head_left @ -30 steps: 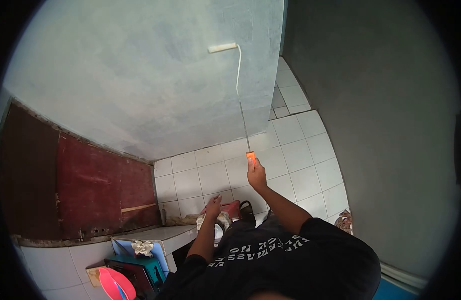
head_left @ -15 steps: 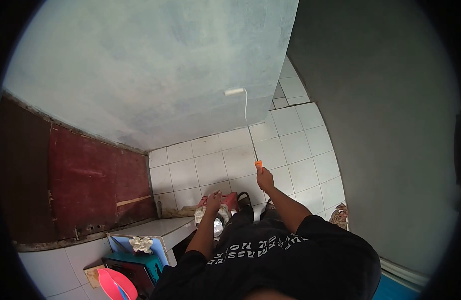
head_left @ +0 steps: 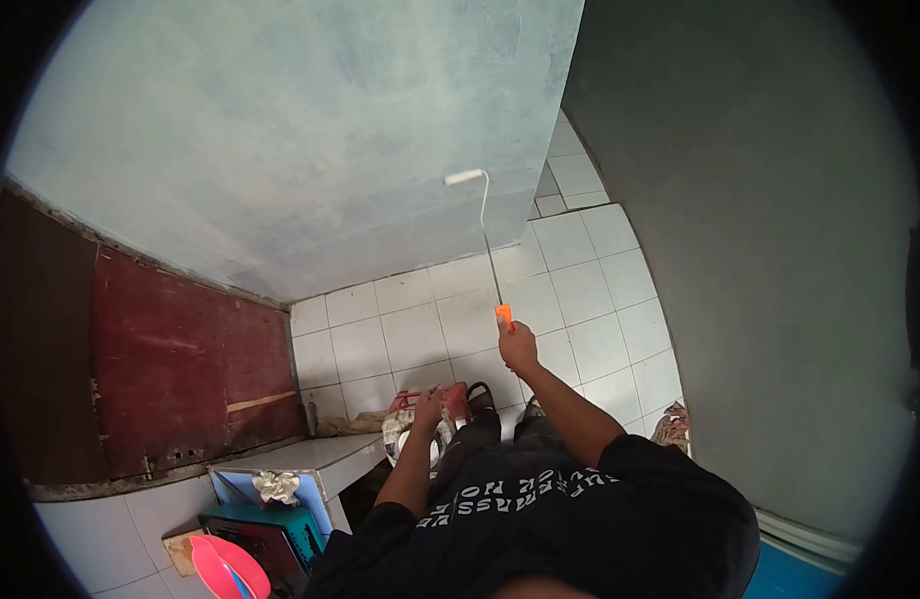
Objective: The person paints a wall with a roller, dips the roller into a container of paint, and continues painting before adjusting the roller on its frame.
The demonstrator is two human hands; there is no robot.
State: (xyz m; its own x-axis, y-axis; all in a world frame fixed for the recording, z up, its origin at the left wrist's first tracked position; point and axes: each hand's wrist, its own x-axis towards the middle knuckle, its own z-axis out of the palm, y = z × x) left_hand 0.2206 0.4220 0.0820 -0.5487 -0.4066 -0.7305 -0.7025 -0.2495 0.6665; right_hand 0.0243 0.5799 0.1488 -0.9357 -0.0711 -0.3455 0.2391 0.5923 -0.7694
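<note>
My right hand is closed around the orange handle of a paint roller. The long metal rod points away from me, and the white roller head is at the lower part of a patchy pale blue-grey wall. My left hand hangs with its fingers loosely stretched, apparently holding nothing. Under that hand is a bucket with white inside, partly hidden by my arm. Beside the bucket lies a red object, whose kind I cannot make out.
White floor tiles run along the wall's foot. A dark red panel is on the left, a dark grey wall on the right. Near me at lower left are a tiled ledge, a teal box-like item and a pink container.
My right hand has shifted slightly left and farther from me, tilting the roller's rod a little. The roller head has moved slightly up the picture. My left hand has barely moved.
</note>
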